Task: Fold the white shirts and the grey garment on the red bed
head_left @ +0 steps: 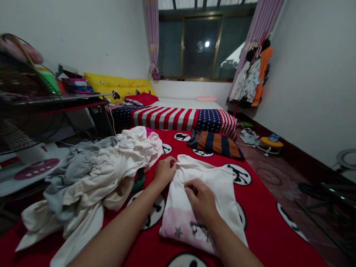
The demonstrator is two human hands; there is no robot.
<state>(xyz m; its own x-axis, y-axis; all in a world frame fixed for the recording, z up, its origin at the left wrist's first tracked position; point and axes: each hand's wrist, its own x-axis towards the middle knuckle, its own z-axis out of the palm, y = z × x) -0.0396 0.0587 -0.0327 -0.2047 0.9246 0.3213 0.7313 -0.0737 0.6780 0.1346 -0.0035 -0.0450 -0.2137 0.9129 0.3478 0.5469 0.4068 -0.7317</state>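
Note:
A white shirt (214, 174) with a pink printed lower part lies folded flat on the red patterned bedspread (267, 218). My left hand (166, 170) is closed on the shirt's upper left edge, thumb and fingers pinching the cloth by the collar. On the shirt's middle rests my right hand (202, 200), its fingers curled and the thumb meeting the index finger at a crease in the fabric. Part of the print near the bottom is covered by my right hand and forearm.
Left of the shirt is a heap of white and grey clothes (111, 167). A folded orange and navy striped garment (219, 142) lies beyond it. Farther back is a bed with a stars-and-stripes cover (172, 116). A cluttered desk (69, 98) stands left, a yellow stool (271, 142) right.

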